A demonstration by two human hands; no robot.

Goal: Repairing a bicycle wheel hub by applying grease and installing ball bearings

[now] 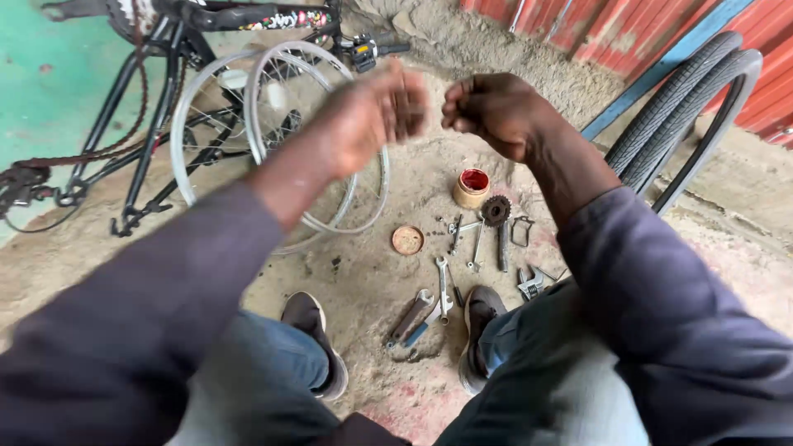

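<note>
sandy ground (363, 281) with wrenches (429, 310) and a grease tin (472, 187) at centre. left hand (376, 116), blurred, fingers together; right hand (496, 111) fisted, contents hidden. the tin looks light and slippery; hold its sides.

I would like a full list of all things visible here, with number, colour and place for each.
bicycle frame: one, black, upper left
wheel rims: two, silver, leaning by the frame
tyres: two, black, upper right
grease tub: one, tan with red inside, centre
lid: one, brownish, on the sand
sprocket: one, dark, beside the tub
wrenches: several, silver, between the shoes
shoes: two, dark, bottom centre
left hand: raised, blurred
right hand: raised, fingers curled
</note>
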